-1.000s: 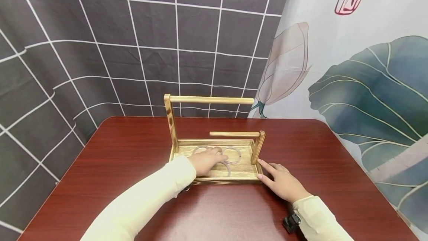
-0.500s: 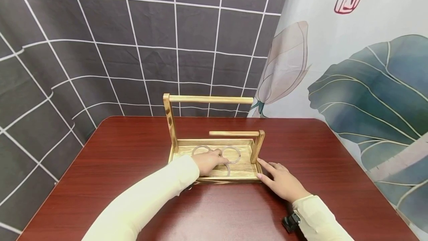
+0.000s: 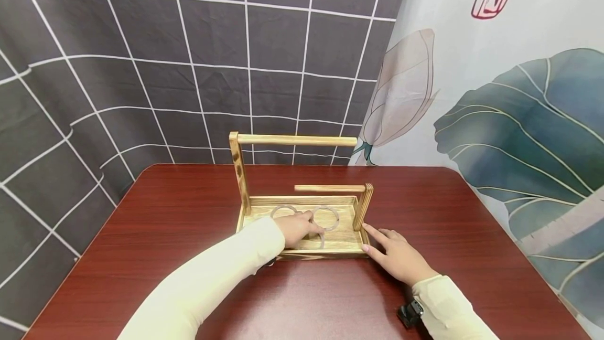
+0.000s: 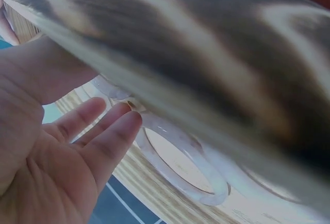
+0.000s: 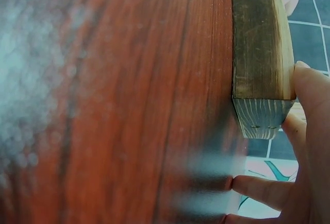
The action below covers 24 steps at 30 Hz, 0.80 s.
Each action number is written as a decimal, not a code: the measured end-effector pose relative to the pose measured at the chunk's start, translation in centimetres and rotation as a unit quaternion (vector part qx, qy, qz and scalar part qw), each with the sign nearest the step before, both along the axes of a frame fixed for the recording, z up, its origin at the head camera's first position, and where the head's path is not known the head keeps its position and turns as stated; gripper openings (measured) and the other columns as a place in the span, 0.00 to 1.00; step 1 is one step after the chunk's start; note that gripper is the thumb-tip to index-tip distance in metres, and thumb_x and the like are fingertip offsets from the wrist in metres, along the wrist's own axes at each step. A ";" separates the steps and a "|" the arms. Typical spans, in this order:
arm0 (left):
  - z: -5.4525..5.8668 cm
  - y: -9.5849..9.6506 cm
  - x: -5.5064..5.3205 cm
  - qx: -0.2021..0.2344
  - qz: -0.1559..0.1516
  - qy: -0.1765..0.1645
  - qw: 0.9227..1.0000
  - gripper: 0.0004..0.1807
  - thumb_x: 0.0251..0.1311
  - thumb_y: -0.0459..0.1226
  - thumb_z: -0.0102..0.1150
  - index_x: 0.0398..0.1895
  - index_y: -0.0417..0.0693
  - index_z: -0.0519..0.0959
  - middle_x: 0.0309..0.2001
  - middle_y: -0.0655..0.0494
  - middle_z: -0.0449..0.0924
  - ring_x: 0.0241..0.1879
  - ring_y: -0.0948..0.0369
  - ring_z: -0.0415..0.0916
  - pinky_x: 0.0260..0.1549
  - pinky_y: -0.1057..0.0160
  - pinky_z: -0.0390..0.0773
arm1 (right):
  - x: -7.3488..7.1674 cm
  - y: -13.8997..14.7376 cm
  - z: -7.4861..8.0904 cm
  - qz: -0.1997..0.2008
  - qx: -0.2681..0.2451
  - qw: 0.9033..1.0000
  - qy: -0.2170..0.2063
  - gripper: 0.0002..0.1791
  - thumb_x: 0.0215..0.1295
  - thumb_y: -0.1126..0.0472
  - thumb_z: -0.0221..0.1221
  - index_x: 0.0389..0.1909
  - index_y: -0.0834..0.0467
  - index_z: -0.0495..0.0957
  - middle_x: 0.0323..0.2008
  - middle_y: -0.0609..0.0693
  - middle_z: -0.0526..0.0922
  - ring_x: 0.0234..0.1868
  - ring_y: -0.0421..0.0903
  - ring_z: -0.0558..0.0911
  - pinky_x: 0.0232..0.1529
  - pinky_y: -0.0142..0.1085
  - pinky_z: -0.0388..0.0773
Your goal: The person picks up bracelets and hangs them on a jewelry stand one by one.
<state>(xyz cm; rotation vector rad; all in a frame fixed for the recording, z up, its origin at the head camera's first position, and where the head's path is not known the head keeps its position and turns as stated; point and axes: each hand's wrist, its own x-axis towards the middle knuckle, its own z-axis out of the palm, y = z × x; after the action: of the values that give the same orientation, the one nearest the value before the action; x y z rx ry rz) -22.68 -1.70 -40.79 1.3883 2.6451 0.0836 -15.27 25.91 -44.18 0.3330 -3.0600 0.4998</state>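
Observation:
A shallow wooden tray (image 3: 346, 237) stands on the table. Inside it lie pale translucent bangles: one at the right (image 3: 337, 219), one at the back left, and one near the front (image 3: 323, 240), partly covered. My left hand (image 3: 296, 229) reaches into the tray over them. In the left wrist view its fingers (image 4: 116, 136) are extended, tips beside a bangle (image 4: 214, 198), while the tray wall (image 4: 206, 74) hides the thumb's end. At the tray's right front corner rests my right hand (image 3: 394, 256), fingers spread; in the right wrist view, the thumb touches the tray's edge (image 5: 263, 38).
Two L-shaped wooden stands rise from the tray: a tall bar (image 3: 297, 140) on a left post and a low bar (image 3: 330, 189) on a right post. The reddish-brown table (image 3: 189, 214) extends all around. Behind it hang a grey grid curtain (image 3: 212, 93) and a floral one.
My left hand has shifted slightly to the right inside the tray, its fingertips coming closer to the right and front bangles. The right hand stays at the corner.

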 end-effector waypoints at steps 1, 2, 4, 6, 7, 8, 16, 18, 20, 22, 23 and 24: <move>0.1 0.1 0.0 -0.002 0.003 -0.004 1.000 0.29 0.50 0.29 0.67 0.57 0.58 0.78 0.48 0.48 0.73 0.44 0.58 0.74 0.44 0.65 0.79 | 0.0 0.0 0.0 0.000 0.000 1.000 0.000 0.32 0.66 0.38 0.52 0.68 0.47 0.68 0.55 0.64 0.75 0.60 0.66 0.70 0.55 0.61 0.69; 0.2 0.1 0.0 -0.003 0.006 -0.007 1.000 0.29 0.50 0.29 0.67 0.57 0.58 0.78 0.48 0.48 0.73 0.44 0.58 0.74 0.44 0.65 0.79 | 0.0 0.0 0.0 0.000 0.000 1.000 0.001 0.32 0.66 0.38 0.52 0.68 0.47 0.68 0.56 0.64 0.75 0.60 0.66 0.70 0.55 0.61 0.69; 0.2 0.2 0.0 -0.005 0.009 -0.012 1.000 0.29 0.50 0.29 0.66 0.58 0.58 0.78 0.48 0.47 0.73 0.43 0.58 0.74 0.43 0.66 0.78 | 0.0 0.0 0.0 0.000 0.000 1.000 0.002 0.32 0.66 0.38 0.52 0.68 0.47 0.68 0.55 0.64 0.75 0.60 0.66 0.70 0.55 0.61 0.69; 0.0 0.3 -0.1 -0.010 0.016 -0.016 1.000 0.29 0.52 0.29 0.66 0.59 0.58 0.78 0.47 0.48 0.72 0.42 0.58 0.73 0.42 0.67 0.78 | 0.0 0.0 0.0 0.000 0.000 1.000 0.002 0.32 0.66 0.38 0.52 0.67 0.47 0.69 0.55 0.64 0.75 0.60 0.65 0.71 0.55 0.61 0.69; -0.1 0.3 -0.2 -0.011 0.019 -0.017 1.000 0.29 0.52 0.30 0.66 0.59 0.59 0.78 0.47 0.49 0.72 0.41 0.59 0.73 0.41 0.68 0.77 | 0.0 0.0 0.1 0.000 -0.001 1.000 0.003 0.31 0.66 0.39 0.53 0.67 0.47 0.69 0.55 0.64 0.75 0.60 0.65 0.71 0.55 0.61 0.69; -0.2 0.4 -0.2 -0.013 0.023 -0.019 0.999 0.29 0.52 0.30 0.67 0.59 0.59 0.78 0.46 0.50 0.72 0.41 0.59 0.72 0.41 0.68 0.77 | 0.0 0.0 0.1 0.001 -0.002 1.000 0.003 0.31 0.66 0.39 0.53 0.67 0.47 0.69 0.55 0.64 0.75 0.60 0.65 0.71 0.55 0.61 0.69; -0.4 0.5 -0.4 -0.022 0.034 -0.016 0.999 0.31 0.47 0.26 0.67 0.56 0.61 0.79 0.46 0.52 0.72 0.43 0.58 0.72 0.43 0.66 0.76 | 0.1 0.0 0.2 0.001 -0.004 1.000 -0.001 0.32 0.66 0.38 0.52 0.68 0.47 0.68 0.56 0.64 0.75 0.60 0.65 0.71 0.54 0.61 0.69; -0.2 0.4 -0.2 -0.023 0.035 -0.020 0.999 0.30 0.48 0.26 0.66 0.55 0.59 0.79 0.47 0.52 0.73 0.45 0.57 0.73 0.47 0.64 0.76 | 0.1 0.0 0.2 0.001 -0.004 1.000 -0.001 0.32 0.66 0.38 0.52 0.68 0.47 0.68 0.56 0.64 0.75 0.60 0.65 0.71 0.54 0.61 0.70; 0.0 0.3 -0.1 -0.023 0.036 -0.027 0.999 0.28 0.50 0.26 0.65 0.55 0.58 0.78 0.48 0.52 0.72 0.48 0.56 0.73 0.51 0.62 0.75 | 0.1 0.0 0.2 0.001 -0.005 1.000 0.000 0.32 0.66 0.38 0.52 0.68 0.47 0.68 0.56 0.64 0.75 0.60 0.65 0.71 0.54 0.61 0.70; 0.2 0.2 0.1 -0.021 0.036 -0.034 0.999 0.27 0.53 0.26 0.63 0.56 0.56 0.78 0.50 0.51 0.71 0.50 0.55 0.72 0.54 0.61 0.74 | 0.1 0.0 0.2 0.001 -0.004 1.000 0.000 0.32 0.66 0.38 0.52 0.67 0.47 0.68 0.56 0.64 0.75 0.60 0.65 0.71 0.54 0.61 0.70; 0.3 0.1 0.1 -0.016 0.034 -0.036 0.999 0.26 0.53 0.26 0.63 0.56 0.55 0.78 0.50 0.51 0.71 0.49 0.54 0.72 0.53 0.61 0.74 | 0.1 0.0 0.1 0.001 -0.004 1.000 0.001 0.32 0.66 0.38 0.52 0.67 0.47 0.68 0.56 0.64 0.75 0.60 0.65 0.71 0.54 0.61 0.69; 0.3 0.1 0.2 -0.013 0.035 -0.038 0.999 0.25 0.54 0.26 0.62 0.56 0.55 0.77 0.50 0.51 0.71 0.49 0.54 0.72 0.53 0.61 0.74 | 0.1 0.0 0.1 0.001 -0.003 1.000 0.001 0.31 0.66 0.38 0.52 0.67 0.47 0.68 0.56 0.64 0.75 0.60 0.65 0.71 0.54 0.61 0.69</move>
<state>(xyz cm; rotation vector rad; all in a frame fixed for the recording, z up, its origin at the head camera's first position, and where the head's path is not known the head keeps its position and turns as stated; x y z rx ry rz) -22.50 -1.63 -40.46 1.2592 2.6231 0.1068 -15.17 25.92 -44.06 0.3368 -3.0547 0.5096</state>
